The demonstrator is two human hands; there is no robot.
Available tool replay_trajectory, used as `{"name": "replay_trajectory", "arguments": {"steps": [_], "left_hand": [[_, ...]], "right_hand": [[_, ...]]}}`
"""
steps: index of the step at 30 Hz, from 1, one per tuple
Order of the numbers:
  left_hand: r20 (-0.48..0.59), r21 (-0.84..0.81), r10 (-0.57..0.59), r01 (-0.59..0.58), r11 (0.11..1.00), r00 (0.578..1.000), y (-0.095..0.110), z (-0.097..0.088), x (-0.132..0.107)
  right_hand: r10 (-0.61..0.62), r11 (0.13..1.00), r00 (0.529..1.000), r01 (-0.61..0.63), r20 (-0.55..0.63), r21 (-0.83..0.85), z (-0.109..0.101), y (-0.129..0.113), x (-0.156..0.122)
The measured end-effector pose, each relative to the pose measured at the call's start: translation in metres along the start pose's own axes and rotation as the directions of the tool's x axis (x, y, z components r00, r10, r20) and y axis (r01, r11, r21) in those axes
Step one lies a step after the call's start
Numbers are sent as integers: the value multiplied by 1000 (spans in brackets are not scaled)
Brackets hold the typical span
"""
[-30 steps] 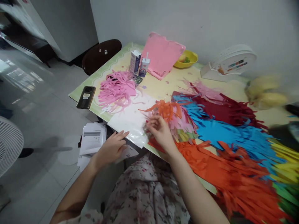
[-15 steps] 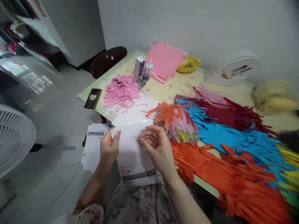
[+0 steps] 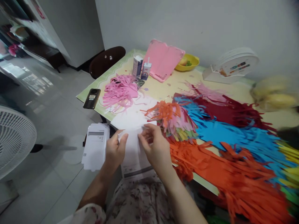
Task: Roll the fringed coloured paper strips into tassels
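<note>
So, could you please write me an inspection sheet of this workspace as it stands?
Surface: table with a yellow-green cover, largely covered in cut paper.
Job's things: white packet, held above the lap at the table's near edge.
Clutter: pink fringe, orange fringe, blue fringe, dark red fringe; phone; cartons; yellow bowl.
Hands: left hand and right hand both pinch the white packet's top edge.
Cables: nothing seen.
Surroundings: fan, chair, stack of packets to the left.
</note>
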State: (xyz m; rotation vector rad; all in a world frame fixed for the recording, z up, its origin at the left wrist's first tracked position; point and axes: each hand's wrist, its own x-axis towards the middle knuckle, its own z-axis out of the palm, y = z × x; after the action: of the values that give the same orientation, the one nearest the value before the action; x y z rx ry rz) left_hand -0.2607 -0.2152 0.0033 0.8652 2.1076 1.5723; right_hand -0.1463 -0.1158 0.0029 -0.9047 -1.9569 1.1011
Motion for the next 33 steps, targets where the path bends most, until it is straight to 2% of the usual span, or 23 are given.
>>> {"name": "replay_trajectory", "arguments": {"steps": [2, 4, 6, 8, 9, 10, 11, 13, 15, 17, 19, 21, 22, 24, 25, 27, 29, 33], "left_hand": [[-41, -103, -69, 64, 993, 997, -9, -8, 5], [-130, -286, -180, 137, 948, 975, -22, -21, 15], [-228, -492, -278, 136, 860, 933, -37, -34, 30], [-297, -642, -340, 78, 763, 892, -51, -42, 47], [-309, -689, -359, 52, 723, 881, -57, -43, 56], [-309, -722, -367, 36, 691, 878, -62, -42, 63], [-299, -741, -363, 25, 672, 883, -65, -39, 69], [-310, -734, -317, -14, 679, 896, -71, -32, 77], [-402, -657, -237, -98, 748, 884, -73, -26, 77], [-520, -510, -120, -195, 838, 845, -72, -21, 71], [-563, -322, 39, -263, 910, 826, -70, -16, 61], [-488, -97, 238, -323, 941, 840, -66, -8, 50], [-405, 21, 337, -360, 933, 850, -64, -3, 45], [-153, 228, 486, -448, 865, 861, -61, 13, 36], [-7, 307, 518, -491, 815, 855, -60, 22, 31], [249, 421, 498, -556, 717, 831, -61, 41, 25], [390, 512, 429, -579, 634, 815, -64, 55, 21], [405, 651, 337, -527, 546, 850, -71, 64, 18]], "right_hand": [[-64, 986, 997, 56, -43, -158, -7, 5, -5], [-75, 981, 997, 71, -14, -178, -18, 13, -14], [-26, 998, 980, 35, 198, -44, -29, 18, -25], [-7, 996, 886, -37, 464, 86, -40, 15, -34], [-12, 992, 840, -57, 543, 111, -43, 10, -37], [-23, 993, 820, -49, 573, 109, -45, 3, -37], [-43, 996, 829, -8, 557, 88, -45, -5, -36], [-115, 991, 882, 132, 457, -6, -38, -20, -29], [-211, 943, 902, 289, 375, -163, -24, -28, -18], [-287, 849, 880, 416, 377, -325, -9, -27, -3], [-326, 757, 854, 493, 406, -429, -3, -16, 19], [-318, 697, 886, 459, 336, -551, -10, 1, 46], [-289, 672, 927, 375, 239, -638, -16, 13, 60], [-169, 601, 984, 152, 61, -785, -31, 38, 83], [-96, 567, 995, 88, 41, -819, -37, 52, 90], [33, 530, 997, 46, 75, -847, -42, 78, 95], [67, 540, 990, 69, 125, -839, -39, 100, 90], [9, 576, 988, 119, 151, -809, -33, 122, 80]]}}
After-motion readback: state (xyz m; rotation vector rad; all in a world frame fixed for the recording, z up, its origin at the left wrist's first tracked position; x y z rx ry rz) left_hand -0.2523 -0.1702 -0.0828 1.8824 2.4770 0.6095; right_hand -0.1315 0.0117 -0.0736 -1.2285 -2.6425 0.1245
